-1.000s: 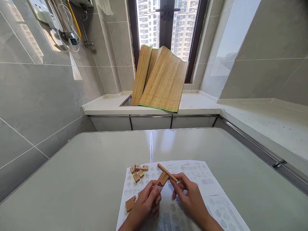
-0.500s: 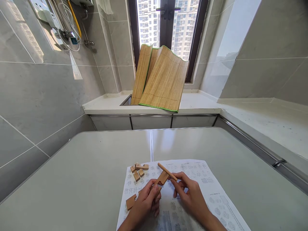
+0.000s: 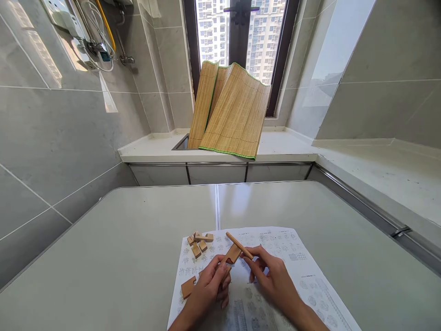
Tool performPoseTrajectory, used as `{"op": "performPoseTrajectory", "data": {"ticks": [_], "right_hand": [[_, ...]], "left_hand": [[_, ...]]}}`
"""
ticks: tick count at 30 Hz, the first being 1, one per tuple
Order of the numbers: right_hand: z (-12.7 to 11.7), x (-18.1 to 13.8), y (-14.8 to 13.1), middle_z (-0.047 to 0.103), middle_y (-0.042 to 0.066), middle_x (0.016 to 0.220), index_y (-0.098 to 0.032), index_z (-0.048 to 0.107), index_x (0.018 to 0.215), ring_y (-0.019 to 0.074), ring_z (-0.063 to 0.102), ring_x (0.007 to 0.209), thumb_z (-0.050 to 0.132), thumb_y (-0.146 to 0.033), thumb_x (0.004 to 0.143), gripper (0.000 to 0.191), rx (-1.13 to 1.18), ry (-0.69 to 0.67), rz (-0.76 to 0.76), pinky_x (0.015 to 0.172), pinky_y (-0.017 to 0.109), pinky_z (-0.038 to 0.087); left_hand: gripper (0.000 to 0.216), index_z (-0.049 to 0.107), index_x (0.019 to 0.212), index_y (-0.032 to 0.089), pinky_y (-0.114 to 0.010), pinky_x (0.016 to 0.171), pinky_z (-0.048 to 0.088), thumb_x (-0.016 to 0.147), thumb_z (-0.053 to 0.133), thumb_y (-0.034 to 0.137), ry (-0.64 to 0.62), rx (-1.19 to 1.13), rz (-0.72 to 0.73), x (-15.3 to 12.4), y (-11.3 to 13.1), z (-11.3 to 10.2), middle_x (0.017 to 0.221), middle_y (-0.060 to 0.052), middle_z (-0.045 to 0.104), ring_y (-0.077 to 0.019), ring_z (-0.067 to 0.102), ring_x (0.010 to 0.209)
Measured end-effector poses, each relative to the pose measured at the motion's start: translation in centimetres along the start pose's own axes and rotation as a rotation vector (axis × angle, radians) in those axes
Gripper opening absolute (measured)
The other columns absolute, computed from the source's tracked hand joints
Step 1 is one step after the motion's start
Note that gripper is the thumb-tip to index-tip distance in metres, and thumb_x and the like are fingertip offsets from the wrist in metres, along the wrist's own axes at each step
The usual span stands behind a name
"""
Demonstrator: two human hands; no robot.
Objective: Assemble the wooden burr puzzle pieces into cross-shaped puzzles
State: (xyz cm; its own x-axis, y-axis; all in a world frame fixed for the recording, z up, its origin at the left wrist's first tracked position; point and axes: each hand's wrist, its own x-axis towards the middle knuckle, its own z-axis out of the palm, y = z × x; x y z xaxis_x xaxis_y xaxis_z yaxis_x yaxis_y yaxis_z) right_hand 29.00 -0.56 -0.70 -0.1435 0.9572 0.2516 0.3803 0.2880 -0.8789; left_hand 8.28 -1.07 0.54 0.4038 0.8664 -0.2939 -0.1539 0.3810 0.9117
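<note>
My left hand (image 3: pixel 214 281) is closed around a flat wooden puzzle piece (image 3: pixel 233 253) with a notch in its edge. A long thin wooden piece (image 3: pixel 237 243) slants across the far end of that piece, and the two touch. My right hand (image 3: pixel 270 273) pinches the near end of the long piece between thumb and fingers. Whether the two pieces are joined, I cannot tell. Beside my left wrist lies another flat notched wooden piece (image 3: pixel 188 287), partly covered by the hand. Several small wooden blocks (image 3: pixel 198 243) sit in a loose pile beyond my left hand.
Under the hands a printed paper sheet (image 3: pixel 275 239) with diagrams lies on the pale table (image 3: pixel 103 248). Behind the table, a folded bamboo mat (image 3: pixel 234 115) leans against the window on a white ledge (image 3: pixel 155 149). Tiled walls stand on both sides.
The view has shifted very slightly. Both hands keep hold of the wooden pieces in nearly the same pose.
</note>
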Motion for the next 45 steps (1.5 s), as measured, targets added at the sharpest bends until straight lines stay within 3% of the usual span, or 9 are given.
{"op": "performPoseTrajectory", "data": {"ticks": [13,26,32,45], "right_hand": [[0.0,0.0,0.5,0.067,-0.001,0.059,-0.02,0.07,0.115,0.0187,0.062,0.054,0.053,-0.053,0.106,0.038,0.035,-0.041,0.033,0.053,0.025,0.041],[0.7,-0.5,1.1,0.065,-0.003,0.059,-0.023,0.068,0.107,0.017,0.063,0.05,0.05,-0.053,0.107,0.035,-0.001,-0.053,0.016,0.057,0.025,0.049],[0.8,-0.6,0.7,0.062,-0.004,0.056,-0.023,0.066,0.1,0.0162,0.06,0.048,0.049,-0.053,0.107,0.035,0.008,-0.064,0.02,0.055,0.024,0.047],[0.7,-0.7,0.6,0.06,-0.004,0.056,-0.022,0.069,0.113,0.0166,0.06,0.049,0.047,-0.053,0.108,0.039,0.009,-0.073,0.017,0.056,0.026,0.049]], "left_hand": [[0.061,0.052,0.104,0.022,-0.021,0.047,0.037,0.085,0.066,0.078,-0.008,0.041,0.006,-0.3,0.3,0.3,0.069,0.01,0.036,-0.0061,0.024,0.049],[0.063,0.052,0.098,0.022,-0.021,0.047,0.032,0.081,0.067,0.081,0.026,0.02,0.001,-0.4,0.6,0.6,0.068,0.01,0.036,-0.0059,0.024,0.05],[0.063,0.054,0.104,0.022,-0.021,0.046,0.03,0.083,0.066,0.08,0.013,0.024,-0.002,-0.4,0.1,0.5,0.068,0.01,0.036,-0.0064,0.022,0.05],[0.063,0.053,0.104,0.022,-0.02,0.046,0.029,0.083,0.065,0.08,0.018,0.026,0.002,-0.5,0.5,0.7,0.069,0.01,0.036,-0.006,0.022,0.05]]}}
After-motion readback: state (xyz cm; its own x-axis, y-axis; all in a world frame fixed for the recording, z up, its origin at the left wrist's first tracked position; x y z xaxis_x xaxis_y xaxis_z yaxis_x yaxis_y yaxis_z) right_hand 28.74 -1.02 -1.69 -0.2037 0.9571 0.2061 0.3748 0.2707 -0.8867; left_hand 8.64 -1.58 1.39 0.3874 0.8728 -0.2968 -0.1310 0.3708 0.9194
